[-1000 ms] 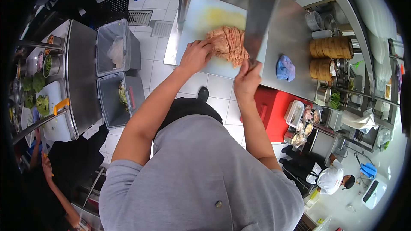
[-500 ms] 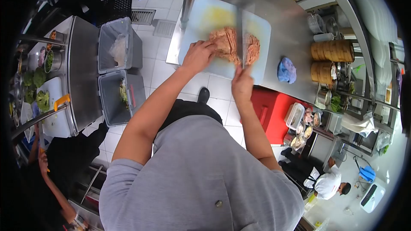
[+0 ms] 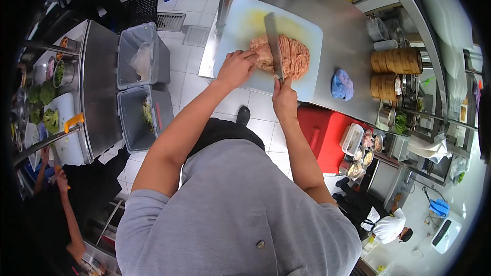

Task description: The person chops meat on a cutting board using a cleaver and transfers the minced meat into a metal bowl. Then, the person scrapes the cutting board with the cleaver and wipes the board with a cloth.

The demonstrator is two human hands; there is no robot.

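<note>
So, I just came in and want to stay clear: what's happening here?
A grey-shirted person is cutting a pinkish mound of minced meat on a pale plastic cutting board. The right hand grips a broad steel cleaver, its blade across the meat; the left hand rests at the meat's left end. Right of the blade, close parallel cuts mark it; the left side looks smoother.

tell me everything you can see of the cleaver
The cleaver has a long, grey, metal-looking blade with a blunt far end. It points away from the wearer, tipped slightly left, lying across the mound of meat above the pale cutting board. The right hand grips its near end, mostly covering the handle. Whether its edge reaches the board cannot be seen.
</note>
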